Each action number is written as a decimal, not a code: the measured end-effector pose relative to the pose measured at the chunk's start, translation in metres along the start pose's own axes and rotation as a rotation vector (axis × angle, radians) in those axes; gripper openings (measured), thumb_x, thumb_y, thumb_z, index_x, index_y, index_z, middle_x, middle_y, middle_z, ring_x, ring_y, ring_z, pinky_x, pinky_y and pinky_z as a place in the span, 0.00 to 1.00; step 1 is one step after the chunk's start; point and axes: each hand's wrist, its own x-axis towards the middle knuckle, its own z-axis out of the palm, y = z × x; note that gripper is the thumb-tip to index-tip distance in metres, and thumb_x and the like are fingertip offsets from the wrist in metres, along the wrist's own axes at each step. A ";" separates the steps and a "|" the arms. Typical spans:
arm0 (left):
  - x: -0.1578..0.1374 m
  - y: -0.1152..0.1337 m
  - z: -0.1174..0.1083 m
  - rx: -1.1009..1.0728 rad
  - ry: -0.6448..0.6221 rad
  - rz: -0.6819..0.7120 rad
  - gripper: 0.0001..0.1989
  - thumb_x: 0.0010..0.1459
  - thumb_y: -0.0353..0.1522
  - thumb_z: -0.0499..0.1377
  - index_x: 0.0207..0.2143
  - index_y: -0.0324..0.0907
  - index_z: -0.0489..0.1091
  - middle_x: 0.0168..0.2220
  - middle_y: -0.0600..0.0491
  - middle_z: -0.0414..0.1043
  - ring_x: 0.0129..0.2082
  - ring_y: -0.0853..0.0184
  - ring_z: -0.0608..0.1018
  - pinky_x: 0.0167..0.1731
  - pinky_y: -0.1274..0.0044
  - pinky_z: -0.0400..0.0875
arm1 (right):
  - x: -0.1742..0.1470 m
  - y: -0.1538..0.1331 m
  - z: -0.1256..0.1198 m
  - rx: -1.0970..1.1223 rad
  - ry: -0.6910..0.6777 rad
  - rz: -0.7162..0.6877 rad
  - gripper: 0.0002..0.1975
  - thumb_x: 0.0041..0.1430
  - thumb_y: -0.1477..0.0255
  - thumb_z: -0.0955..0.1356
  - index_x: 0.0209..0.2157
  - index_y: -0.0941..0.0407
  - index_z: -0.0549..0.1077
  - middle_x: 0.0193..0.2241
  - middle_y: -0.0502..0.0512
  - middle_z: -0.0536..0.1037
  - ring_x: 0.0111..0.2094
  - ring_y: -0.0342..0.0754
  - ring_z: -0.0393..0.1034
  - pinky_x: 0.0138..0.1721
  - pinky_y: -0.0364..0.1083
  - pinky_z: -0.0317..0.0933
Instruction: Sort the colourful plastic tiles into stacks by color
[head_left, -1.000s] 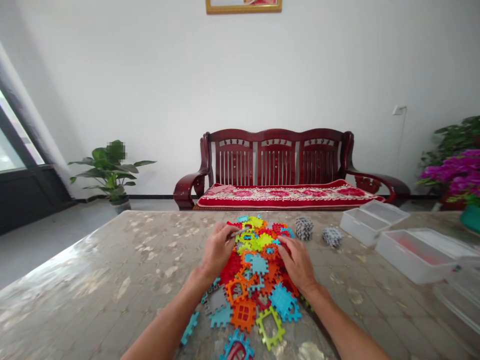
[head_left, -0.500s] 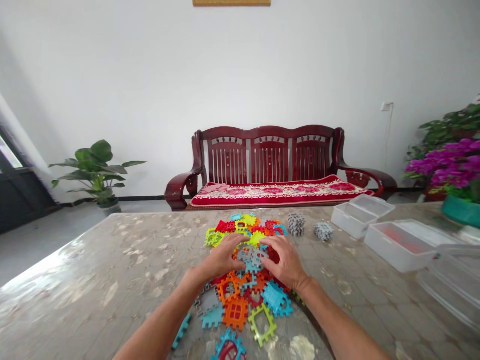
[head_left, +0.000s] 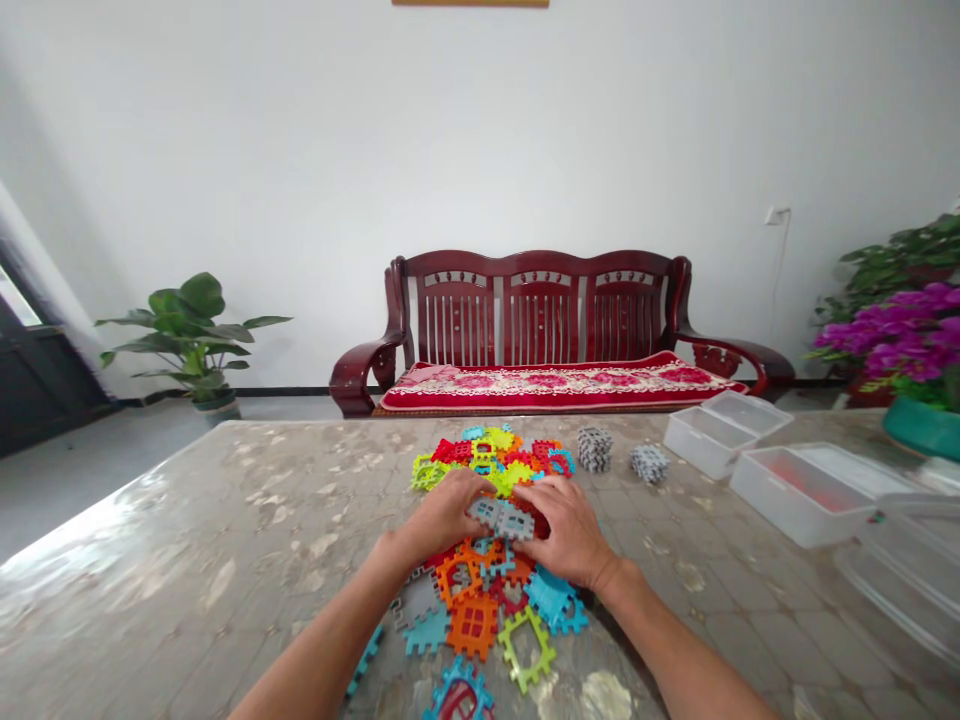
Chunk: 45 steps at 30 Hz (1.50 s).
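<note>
Over the middle of a loose heap of colourful notched plastic tiles, my two hands face each other. Between them are grey interlocking tiles [head_left: 501, 518] with window cut-outs, lying side by side. My left hand [head_left: 448, 515] closes on the left edge of these tiles, and my right hand [head_left: 568, 530] has thumb and fingers around their right edge. Nearer me lie an orange window tile [head_left: 472, 626], a lime-green frame tile [head_left: 525, 650] and a blue tile [head_left: 553, 598]. Beyond my hands are yellow-green tiles [head_left: 429, 473] and red tiles [head_left: 452, 452]. My palms hide part of the heap.
Right of the heap stand two grey tile stacks [head_left: 595, 450], one taller than the other. Farther right are open clear plastic boxes [head_left: 795, 510], one with red pieces inside. A teal flowerpot [head_left: 926, 430] stands at the patterned table's [head_left: 285, 540] right end.
My hands have closed in on the grey tiles from both sides; the right fingers now grip their edge. The grey tiles sit more level between the hands. The surrounding heap looks the same.
</note>
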 end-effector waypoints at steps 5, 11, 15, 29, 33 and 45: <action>-0.004 0.007 0.003 0.049 0.026 0.015 0.21 0.47 0.28 0.65 0.47 0.44 0.73 0.47 0.48 0.73 0.49 0.57 0.73 0.50 0.69 0.66 | 0.000 0.000 0.000 0.001 -0.002 -0.032 0.36 0.44 0.56 0.77 0.55 0.51 0.72 0.50 0.55 0.77 0.53 0.56 0.63 0.57 0.55 0.53; -0.012 0.008 0.002 0.042 -0.029 0.041 0.27 0.49 0.37 0.68 0.53 0.45 0.69 0.53 0.47 0.70 0.53 0.55 0.71 0.53 0.66 0.66 | 0.000 0.002 0.000 0.033 0.035 -0.073 0.29 0.47 0.54 0.76 0.50 0.51 0.75 0.47 0.56 0.78 0.49 0.56 0.64 0.54 0.55 0.55; -0.014 0.009 0.000 0.019 -0.050 0.078 0.24 0.58 0.45 0.61 0.54 0.45 0.67 0.52 0.46 0.71 0.52 0.56 0.71 0.52 0.66 0.66 | -0.002 0.003 0.001 0.074 0.058 -0.098 0.25 0.52 0.58 0.75 0.50 0.51 0.75 0.45 0.55 0.78 0.48 0.55 0.65 0.53 0.54 0.56; -0.007 0.008 0.011 -0.051 -0.036 0.031 0.15 0.62 0.43 0.56 0.46 0.44 0.67 0.46 0.49 0.70 0.47 0.59 0.71 0.49 0.68 0.66 | 0.000 0.005 0.003 0.098 0.107 -0.086 0.23 0.48 0.68 0.75 0.49 0.51 0.76 0.44 0.53 0.80 0.47 0.54 0.65 0.52 0.54 0.58; -0.005 0.007 0.010 -0.044 -0.054 0.020 0.15 0.61 0.42 0.58 0.46 0.44 0.67 0.45 0.49 0.71 0.47 0.59 0.72 0.49 0.68 0.67 | 0.002 0.015 -0.004 0.129 0.123 -0.097 0.24 0.46 0.71 0.76 0.48 0.51 0.77 0.45 0.53 0.80 0.47 0.54 0.66 0.52 0.54 0.59; -0.017 -0.033 -0.002 -0.119 0.294 -0.106 0.27 0.60 0.45 0.56 0.59 0.45 0.64 0.58 0.44 0.70 0.58 0.55 0.71 0.57 0.63 0.64 | -0.004 0.096 -0.023 0.485 0.218 0.249 0.26 0.46 0.67 0.72 0.50 0.53 0.76 0.47 0.56 0.80 0.45 0.54 0.74 0.47 0.52 0.66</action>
